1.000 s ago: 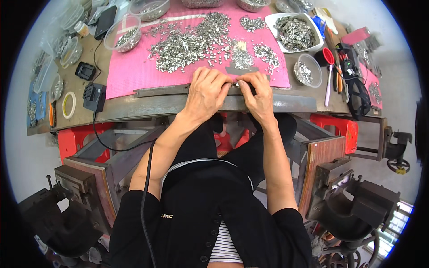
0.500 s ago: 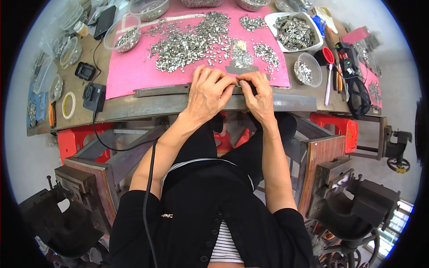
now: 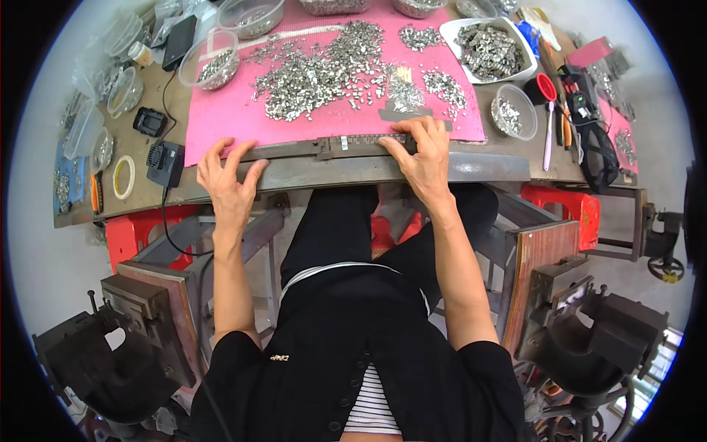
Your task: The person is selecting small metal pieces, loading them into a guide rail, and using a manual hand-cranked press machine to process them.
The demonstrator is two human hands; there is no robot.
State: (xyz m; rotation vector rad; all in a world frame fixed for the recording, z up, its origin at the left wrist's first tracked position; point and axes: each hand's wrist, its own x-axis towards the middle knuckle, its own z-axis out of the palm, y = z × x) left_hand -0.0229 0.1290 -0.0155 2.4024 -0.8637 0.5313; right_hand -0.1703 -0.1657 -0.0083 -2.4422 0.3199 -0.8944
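Observation:
A long, narrow dark metal bar (image 3: 291,148) lies along the table's front edge. Small metal pieces (image 3: 356,140) sit in a row in its right-hand section. My left hand (image 3: 230,184) is at the bar's left end, fingers spread and thumb apart; whether it touches the bar I cannot tell. Over the right section, my right hand (image 3: 426,162) straddles the bar, thumb on the near side and fingers on the far side. Beyond it, thin silver pins (image 3: 405,97) lie in a pile beside a flat grey strip (image 3: 394,116). Loose silver pieces (image 3: 302,85) cover much of the pink mat (image 3: 221,121).
A white tray (image 3: 532,70) of metal parts and a clear tub (image 3: 532,121) stand to the right, near a red scoop (image 3: 546,87). Left are a black charger (image 3: 166,163), a tape roll (image 3: 124,176) and a clear bowl (image 3: 188,66). Below the table are red stools (image 3: 136,239).
My left hand has moved left from the middle to the bar's left end and its fingers have spread, uncovering the row of pieces. My right hand stays near the right section.

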